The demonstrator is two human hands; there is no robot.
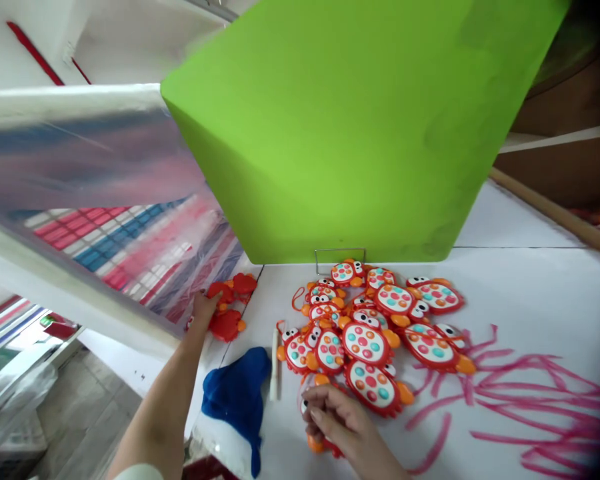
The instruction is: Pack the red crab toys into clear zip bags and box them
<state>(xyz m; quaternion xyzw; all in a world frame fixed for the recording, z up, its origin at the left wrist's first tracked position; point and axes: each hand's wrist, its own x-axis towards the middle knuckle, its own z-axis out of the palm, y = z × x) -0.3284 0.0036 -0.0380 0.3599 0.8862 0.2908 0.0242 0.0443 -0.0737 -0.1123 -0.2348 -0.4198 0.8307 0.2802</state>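
Observation:
My left hand [206,305] reaches to the far left of the table, fingers closed at a red crab-shaped toy [220,291]; its far fingers are partly hidden. Beside it another red toy [226,325] lies with its plain red side up. My right hand [336,417] is at the front, fingers curled over a crab-shaped toy [317,445] that it partly covers. Just beyond lies a heap of the same toys [365,342], with white faces, coloured round bumps, googly eyes and orange claws. Some have cord loops.
A dark blue cloth [237,393] and a whitish stick-like tool [275,367] lie between my arms. Behind the heap stands a large green board [340,133] with a wire stand [340,252]. Pink marks [525,393] streak the white table at right. A plastic-covered frame [90,267] borders the left.

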